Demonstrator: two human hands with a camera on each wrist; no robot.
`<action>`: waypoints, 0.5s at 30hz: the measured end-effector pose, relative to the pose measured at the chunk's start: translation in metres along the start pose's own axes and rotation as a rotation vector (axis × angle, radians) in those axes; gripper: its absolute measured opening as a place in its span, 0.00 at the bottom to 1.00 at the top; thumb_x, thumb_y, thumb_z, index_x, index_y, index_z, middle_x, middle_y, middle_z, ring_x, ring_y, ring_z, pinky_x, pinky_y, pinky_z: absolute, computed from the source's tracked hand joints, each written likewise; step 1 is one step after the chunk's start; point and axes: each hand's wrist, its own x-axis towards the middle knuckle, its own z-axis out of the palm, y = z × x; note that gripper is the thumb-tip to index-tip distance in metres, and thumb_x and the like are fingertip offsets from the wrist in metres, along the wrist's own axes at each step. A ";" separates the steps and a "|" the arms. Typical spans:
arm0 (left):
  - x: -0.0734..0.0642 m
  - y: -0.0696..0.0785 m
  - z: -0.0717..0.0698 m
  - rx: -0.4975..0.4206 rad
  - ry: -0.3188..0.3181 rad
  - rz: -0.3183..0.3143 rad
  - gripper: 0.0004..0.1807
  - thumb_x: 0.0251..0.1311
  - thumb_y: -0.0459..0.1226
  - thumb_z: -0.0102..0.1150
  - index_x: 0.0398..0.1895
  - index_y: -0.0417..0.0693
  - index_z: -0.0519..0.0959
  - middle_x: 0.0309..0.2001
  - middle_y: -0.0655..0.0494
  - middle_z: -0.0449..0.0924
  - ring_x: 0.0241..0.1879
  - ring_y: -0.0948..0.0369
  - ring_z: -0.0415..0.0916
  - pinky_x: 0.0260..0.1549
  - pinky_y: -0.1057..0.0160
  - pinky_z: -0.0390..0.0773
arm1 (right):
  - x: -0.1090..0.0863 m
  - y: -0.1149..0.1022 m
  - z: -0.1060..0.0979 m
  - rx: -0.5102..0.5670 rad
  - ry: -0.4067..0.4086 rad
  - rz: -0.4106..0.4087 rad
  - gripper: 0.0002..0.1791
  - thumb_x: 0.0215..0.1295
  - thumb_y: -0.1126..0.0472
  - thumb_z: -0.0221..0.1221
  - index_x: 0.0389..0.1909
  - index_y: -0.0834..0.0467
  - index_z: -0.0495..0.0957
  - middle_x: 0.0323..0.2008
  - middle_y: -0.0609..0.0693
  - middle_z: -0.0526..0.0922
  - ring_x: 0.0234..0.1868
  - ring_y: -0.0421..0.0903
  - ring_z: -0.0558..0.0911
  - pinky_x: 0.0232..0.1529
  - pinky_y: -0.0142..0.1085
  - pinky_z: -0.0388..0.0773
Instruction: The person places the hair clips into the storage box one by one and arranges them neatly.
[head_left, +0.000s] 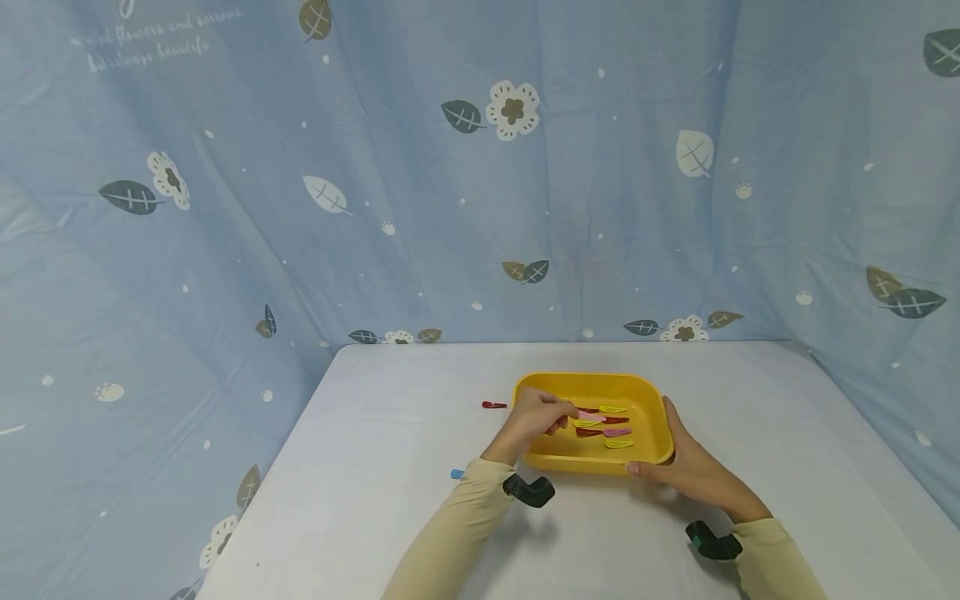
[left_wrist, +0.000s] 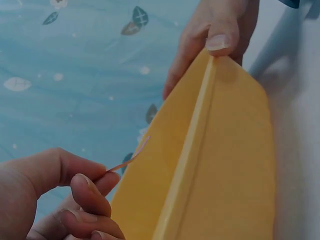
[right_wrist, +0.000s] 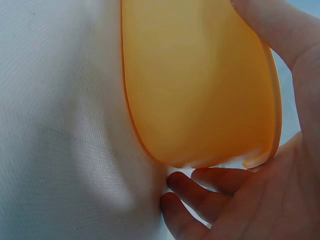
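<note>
My left hand (head_left: 534,421) reaches over the left part of a yellow tray (head_left: 573,465) and pinches a pink hair clip (head_left: 593,417) between thumb and forefinger. Edge-on in the left wrist view, that clip (left_wrist: 136,157) looks like a thin curved strip. At the tray's front right corner my right hand (head_left: 697,468) grips the wall, its thumb on the front rim and its fingers around the side. Several snap hair clips lie in the tray, among them yellow clips (head_left: 619,444), dark red clips (head_left: 588,432) and a purple-pink clip (head_left: 618,432).
A dark red clip (head_left: 494,405) lies on the white tabletop (head_left: 390,433) left of the tray. A blue clip (head_left: 457,473), partly hidden by the left sleeve, lies nearer the front. Behind the table hangs a blue patterned curtain (head_left: 585,200).
</note>
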 end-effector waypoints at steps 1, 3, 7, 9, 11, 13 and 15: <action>0.001 0.000 0.001 0.002 0.002 -0.003 0.16 0.61 0.39 0.69 0.34 0.30 0.87 0.18 0.57 0.74 0.19 0.63 0.65 0.28 0.65 0.68 | 0.000 0.000 0.000 0.000 -0.001 0.002 0.74 0.60 0.43 0.71 0.81 0.57 0.18 0.81 0.72 0.41 0.78 0.71 0.57 0.71 0.71 0.57; 0.001 -0.001 0.003 0.014 0.010 -0.012 0.16 0.61 0.39 0.69 0.34 0.29 0.87 0.19 0.55 0.75 0.19 0.63 0.65 0.26 0.65 0.67 | 0.001 0.000 0.000 -0.002 -0.002 0.005 0.74 0.60 0.42 0.71 0.81 0.58 0.18 0.81 0.72 0.40 0.78 0.71 0.57 0.71 0.71 0.57; 0.003 -0.002 0.006 0.059 0.034 -0.031 0.17 0.59 0.40 0.72 0.30 0.29 0.86 0.19 0.52 0.75 0.17 0.61 0.62 0.21 0.67 0.62 | 0.001 0.001 0.000 -0.013 0.001 0.007 0.75 0.60 0.42 0.71 0.81 0.59 0.19 0.81 0.72 0.41 0.78 0.72 0.56 0.71 0.72 0.57; 0.004 -0.002 0.008 0.089 0.040 -0.037 0.18 0.58 0.40 0.72 0.28 0.29 0.86 0.18 0.51 0.74 0.16 0.61 0.59 0.19 0.67 0.57 | 0.001 0.001 0.000 -0.023 0.006 0.007 0.75 0.60 0.42 0.72 0.81 0.59 0.19 0.81 0.72 0.41 0.78 0.73 0.56 0.71 0.72 0.56; 0.006 -0.002 0.009 0.115 0.046 -0.042 0.18 0.57 0.40 0.72 0.27 0.29 0.85 0.16 0.52 0.72 0.15 0.62 0.56 0.18 0.67 0.54 | 0.000 0.001 0.000 -0.029 0.009 0.008 0.75 0.59 0.42 0.72 0.81 0.59 0.19 0.81 0.73 0.41 0.78 0.73 0.56 0.71 0.72 0.56; 0.007 -0.002 0.010 0.143 0.052 -0.051 0.18 0.57 0.40 0.72 0.26 0.29 0.85 0.14 0.54 0.70 0.14 0.62 0.53 0.18 0.66 0.51 | 0.000 0.001 0.000 -0.030 0.009 0.010 0.75 0.59 0.41 0.72 0.81 0.59 0.19 0.81 0.72 0.41 0.78 0.73 0.56 0.71 0.72 0.56; 0.007 -0.002 0.012 0.175 0.062 -0.060 0.16 0.57 0.40 0.72 0.25 0.31 0.86 0.14 0.57 0.68 0.16 0.62 0.54 0.19 0.65 0.51 | 0.001 0.000 0.001 -0.031 0.009 0.013 0.75 0.59 0.41 0.72 0.81 0.59 0.18 0.81 0.72 0.41 0.78 0.73 0.56 0.71 0.72 0.56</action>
